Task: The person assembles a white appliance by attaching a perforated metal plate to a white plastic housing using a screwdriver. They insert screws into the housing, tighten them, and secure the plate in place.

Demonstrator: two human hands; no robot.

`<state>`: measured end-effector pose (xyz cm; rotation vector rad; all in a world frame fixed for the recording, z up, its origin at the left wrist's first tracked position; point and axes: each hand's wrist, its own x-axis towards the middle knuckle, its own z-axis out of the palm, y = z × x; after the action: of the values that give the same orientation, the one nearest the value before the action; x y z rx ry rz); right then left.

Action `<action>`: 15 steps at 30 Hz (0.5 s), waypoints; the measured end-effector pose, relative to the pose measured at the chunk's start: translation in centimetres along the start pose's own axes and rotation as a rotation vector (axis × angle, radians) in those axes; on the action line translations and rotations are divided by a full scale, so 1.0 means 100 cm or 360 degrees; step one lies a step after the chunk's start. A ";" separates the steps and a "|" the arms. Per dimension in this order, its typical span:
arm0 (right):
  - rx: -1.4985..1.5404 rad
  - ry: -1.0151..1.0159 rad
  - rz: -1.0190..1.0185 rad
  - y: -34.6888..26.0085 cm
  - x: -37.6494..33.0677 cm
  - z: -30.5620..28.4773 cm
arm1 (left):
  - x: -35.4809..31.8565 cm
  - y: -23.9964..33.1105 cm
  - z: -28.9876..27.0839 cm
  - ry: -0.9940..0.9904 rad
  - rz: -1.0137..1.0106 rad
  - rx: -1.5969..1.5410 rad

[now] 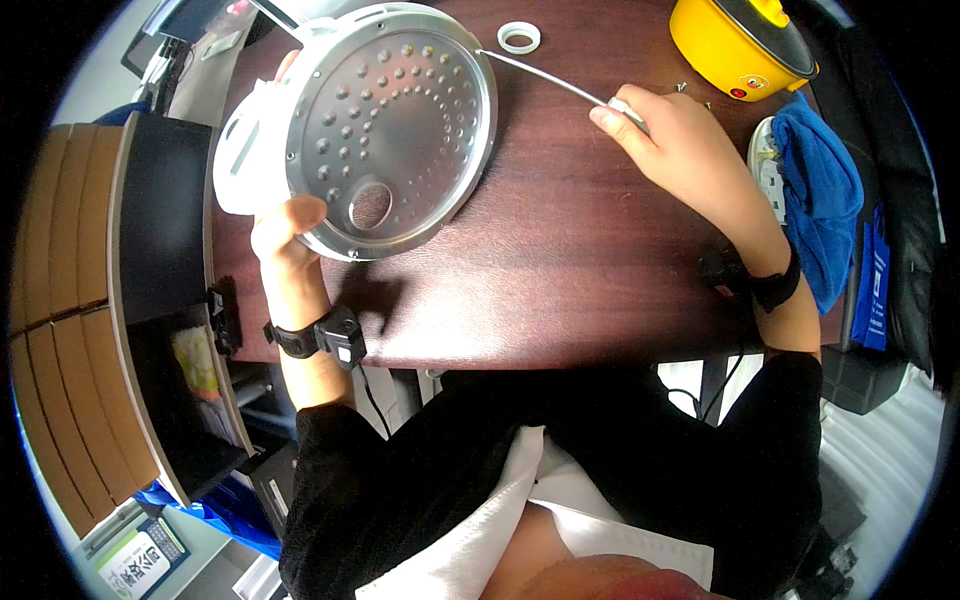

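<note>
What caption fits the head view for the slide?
Left hand tilts a round dimpled metal lid plate upright while right hand brings a thin metal-shafted tool to its rim over a dark wooden table.

Perforated lid (390, 130) sitting left on worktop (560, 260); small ring (519, 37) lying behind it; cooker (740, 42) standing far right; cloth (820, 190) lying before cooker.

Green-white printed package (140, 562), bottom left corner
</note>
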<state>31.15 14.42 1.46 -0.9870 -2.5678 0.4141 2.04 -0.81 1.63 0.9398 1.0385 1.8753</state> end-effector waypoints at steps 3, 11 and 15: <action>0.0093 -0.0046 -0.0002 0.005 0.000 0.005 | 0.000 0.000 0.002 -0.0052 -0.0008 -0.0001; 0.0281 -0.0142 -0.0016 0.015 0.006 0.006 | 0.001 0.001 -0.016 -0.0104 -0.0144 0.0261; 0.1147 -0.0713 0.0515 0.006 0.005 0.012 | -0.001 -0.006 -0.029 -0.0060 -0.0155 0.0237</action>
<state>30.65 14.98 0.29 -1.0930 -2.2638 1.6660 -0.26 -1.58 -0.08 0.9877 1.1924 1.7130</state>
